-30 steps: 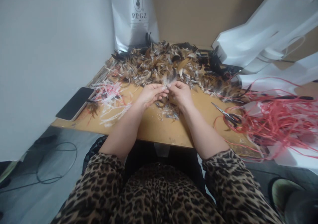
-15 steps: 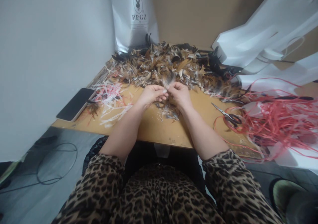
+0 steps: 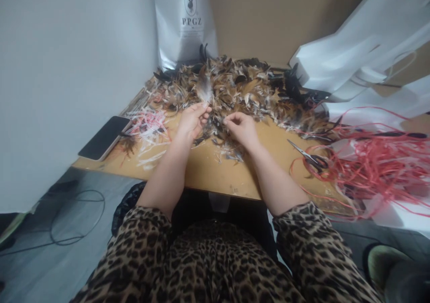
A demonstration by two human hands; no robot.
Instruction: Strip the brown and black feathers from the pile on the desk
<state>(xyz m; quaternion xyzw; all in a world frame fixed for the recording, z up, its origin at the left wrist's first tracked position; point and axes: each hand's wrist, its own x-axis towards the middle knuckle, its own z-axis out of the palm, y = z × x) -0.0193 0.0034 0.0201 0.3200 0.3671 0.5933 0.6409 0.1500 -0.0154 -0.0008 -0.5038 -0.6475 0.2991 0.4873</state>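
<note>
Between the thumb and fingers of my left hand [image 3: 194,120] a greyish-brown feather [image 3: 204,88] is pinched by its base, its tip pointing up and away. My right hand [image 3: 241,127] is a short way to the right, thumb and forefinger pressed together; whatever may be in that pinch is too small to make out. Beyond both hands spreads a large heap of brown and black feathers [image 3: 248,88]. A small scatter of grey feather fluff [image 3: 231,151] lies on the wooden table [image 3: 208,170] just below my right hand.
At the left edge lies a phone [image 3: 105,138] beside a pile of pink and white strips [image 3: 149,123]. Scissors [image 3: 307,155] rest at the right, next to tangled red ribbon [image 3: 383,168]. A silver bag [image 3: 184,25] stands behind the heap, and white bags [image 3: 339,56] are at the back right.
My hands have come apart. The left has moved left and slightly away with the feather upright in it, while the right stays near its earlier place.
</note>
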